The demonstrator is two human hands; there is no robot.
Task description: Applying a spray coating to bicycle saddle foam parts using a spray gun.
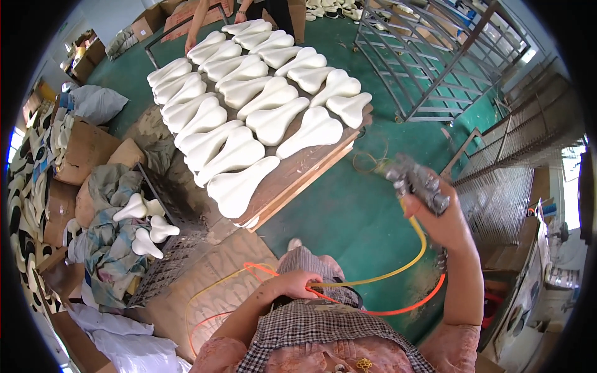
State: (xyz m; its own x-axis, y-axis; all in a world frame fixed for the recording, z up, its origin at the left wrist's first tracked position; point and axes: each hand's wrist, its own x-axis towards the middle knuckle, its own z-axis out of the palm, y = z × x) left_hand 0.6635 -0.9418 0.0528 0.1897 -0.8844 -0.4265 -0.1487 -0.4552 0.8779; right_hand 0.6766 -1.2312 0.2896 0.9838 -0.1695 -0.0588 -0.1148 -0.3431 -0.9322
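My right hand (446, 217) is raised at the right and wrapped round a metal spray gun (420, 183), blurred by motion. A yellow hose (423, 239) curves down from the gun to my left hand (295, 284). That hand is closed at my waist, round the yellow hose and an orange hose (404, 310). In front of me, a wooden board (298, 174) bears rows of white saddle-shaped foam pieces (311, 133). The gun is to the right of the board's near right corner, apart from the pieces.
Another person's hand (191, 42) is at the board's far left end. A grey metal rack (435, 81) stands at the far right, a wire rack (497, 180) nearer. A black crate (165, 267), cloth (112, 230) and cardboard boxes (87, 149) crowd the left. Flattened cardboard (217, 267) covers the floor before me.
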